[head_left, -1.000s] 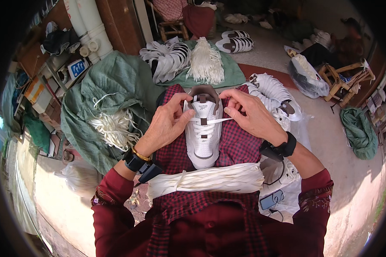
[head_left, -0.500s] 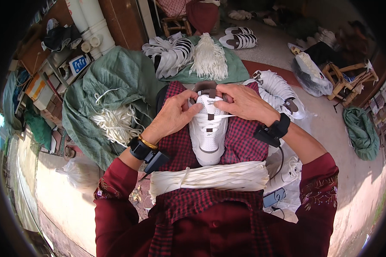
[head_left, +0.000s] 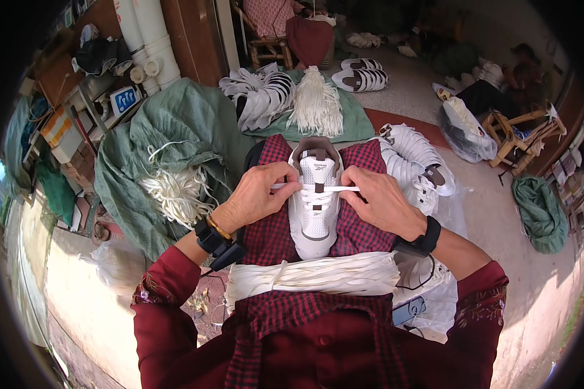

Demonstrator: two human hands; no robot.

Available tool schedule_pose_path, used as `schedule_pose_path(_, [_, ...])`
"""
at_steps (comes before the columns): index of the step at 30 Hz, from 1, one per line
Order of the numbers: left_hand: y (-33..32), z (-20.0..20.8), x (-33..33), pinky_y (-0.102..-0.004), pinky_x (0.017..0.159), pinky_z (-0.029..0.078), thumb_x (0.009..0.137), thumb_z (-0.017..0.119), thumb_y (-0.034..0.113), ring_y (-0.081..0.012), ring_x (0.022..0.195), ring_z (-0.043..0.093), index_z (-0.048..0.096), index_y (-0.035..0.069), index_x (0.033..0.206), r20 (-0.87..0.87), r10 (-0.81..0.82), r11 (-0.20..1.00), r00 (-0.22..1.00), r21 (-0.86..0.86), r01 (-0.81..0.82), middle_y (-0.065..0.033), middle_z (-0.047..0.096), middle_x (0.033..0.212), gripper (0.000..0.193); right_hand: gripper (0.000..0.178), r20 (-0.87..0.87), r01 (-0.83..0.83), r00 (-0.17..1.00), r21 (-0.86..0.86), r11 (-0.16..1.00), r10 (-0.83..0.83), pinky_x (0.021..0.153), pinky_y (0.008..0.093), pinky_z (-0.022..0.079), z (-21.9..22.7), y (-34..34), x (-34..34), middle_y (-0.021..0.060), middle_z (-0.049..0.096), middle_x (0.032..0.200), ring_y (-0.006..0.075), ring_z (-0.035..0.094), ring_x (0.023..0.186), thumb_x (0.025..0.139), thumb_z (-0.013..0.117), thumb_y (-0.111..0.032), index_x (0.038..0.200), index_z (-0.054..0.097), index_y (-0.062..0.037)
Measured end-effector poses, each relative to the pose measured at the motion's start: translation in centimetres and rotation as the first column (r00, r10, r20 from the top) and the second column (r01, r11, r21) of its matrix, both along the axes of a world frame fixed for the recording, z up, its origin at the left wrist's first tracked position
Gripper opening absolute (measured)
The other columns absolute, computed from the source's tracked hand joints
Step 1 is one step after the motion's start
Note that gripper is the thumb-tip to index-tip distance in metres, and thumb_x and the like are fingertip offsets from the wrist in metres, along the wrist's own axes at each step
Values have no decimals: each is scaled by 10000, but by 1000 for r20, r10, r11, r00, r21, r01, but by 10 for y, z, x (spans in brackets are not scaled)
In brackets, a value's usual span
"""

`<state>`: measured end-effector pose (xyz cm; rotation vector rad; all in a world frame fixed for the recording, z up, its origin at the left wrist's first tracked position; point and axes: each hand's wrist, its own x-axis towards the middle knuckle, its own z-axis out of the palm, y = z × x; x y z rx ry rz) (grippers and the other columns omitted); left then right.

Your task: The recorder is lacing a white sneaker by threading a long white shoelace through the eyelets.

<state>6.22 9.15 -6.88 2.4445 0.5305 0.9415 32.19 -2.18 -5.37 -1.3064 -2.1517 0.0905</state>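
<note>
A white sneaker (head_left: 316, 223) with a brown-grey collar lies on my lap, toe toward me, over a red-and-black checked apron (head_left: 267, 228). A white shoelace (head_left: 331, 188) crosses its tongue and runs out to both sides. My left hand (head_left: 261, 194) pinches the lace's left end beside the shoe. On the other side my right hand (head_left: 377, 202) is closed on the right end. Between the hands the lace looks taut. Nearer my waist lies a tied bundle of white laces (head_left: 318, 274) across my lap.
Green cloth (head_left: 169, 117) at the left holds a heap of loose laces (head_left: 178, 194). Another lace bunch (head_left: 315, 104) stands ahead, beside stacked white shoe uppers (head_left: 259, 94). More white shoes (head_left: 418, 152) are at the right. A phone (head_left: 409, 311) and a wooden stool (head_left: 522, 139) lie farther out.
Both hands have left the tongue and collar, come nearer to me and moved apart. They now hold the lace's two ends out to either side of the shoe.
</note>
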Motion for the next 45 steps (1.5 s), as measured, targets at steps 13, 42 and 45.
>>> schedule_pose_path(13, [1, 1, -11, -335, 605, 543, 886, 786, 205, -230, 700, 674, 655, 27, 989, -100, 20, 994, 995, 111, -9, -78, 675, 898, 244, 166, 409, -122, 912, 205, 971, 28, 568, 406, 518, 3, 25, 24, 72, 511, 816, 263, 613, 750, 852, 658, -122, 992, 578, -86])
schedule_pose_path(42, [50, 8, -346, -390, 908, 499, 1068, 500, 83, -364, 1026, 647, 606, -41, 1231, 141, 789, 446, 598, 538, -716, -196, 653, 1103, 230, 154, 300, 571, 536, 560, 600, -789, 778, 434, 510, 89, -134, 235, 101, 586, 986, 313, 585, 1006, 896, 663, -116, 1041, 629, -76])
schedule_pose_path(45, [31, 13, -336, -398, 877, 498, 1059, 522, 84, -352, 1008, 631, 634, 7, 1236, 184, 844, 341, 503, 540, -770, -169, 620, 1119, 223, 141, -40, 579, 558, 734, 355, -829, 731, 368, 497, 73, -129, 225, 98, 547, 943, 278, 569, 901, 896, 698, -77, 1037, 703, -80])
